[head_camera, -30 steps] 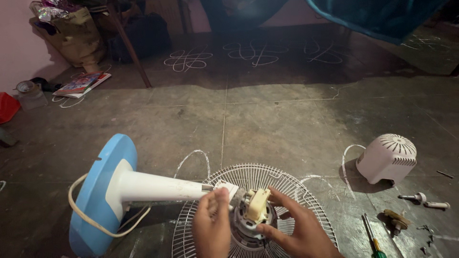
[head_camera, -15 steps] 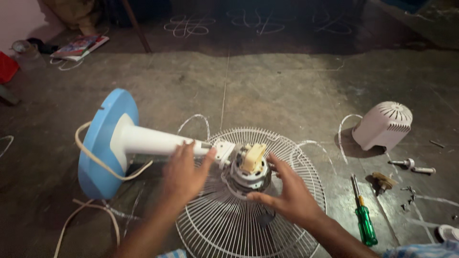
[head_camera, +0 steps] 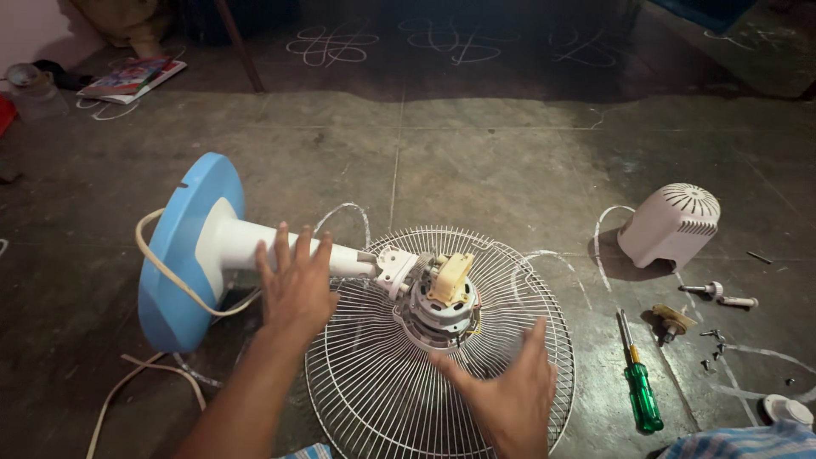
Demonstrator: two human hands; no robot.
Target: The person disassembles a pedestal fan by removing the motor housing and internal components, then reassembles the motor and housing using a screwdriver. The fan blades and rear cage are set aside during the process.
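A pedestal fan lies dismantled on the concrete floor [head_camera: 476, 161]; its white stand [head_camera: 255, 246] runs sideways from the blue round base [head_camera: 183, 255], which is tipped up on edge, to the bare motor [head_camera: 438, 297], which sits in the middle of the rear wire guard [head_camera: 382, 391] lying flat; the left hand [head_camera: 297, 285] rests open on the stand, fingers spread wide and gripping nothing; the right hand [head_camera: 510, 395] hovers over the guard's near right side, fingers loosely open and empty, though touch cannot be told; the white motor cover [head_camera: 671, 225] stands well apart at the right, with a green-handled screwdriver [head_camera: 639, 387], loose screws [head_camera: 712, 348] and a small white knob [head_camera: 710, 291] near it; judging by this, the stripping-down looks largely done, with cover off and motor exposed; no blade or front guard is in view; the motor, the guard and the white power cord [head_camera: 161, 280] remain attached.
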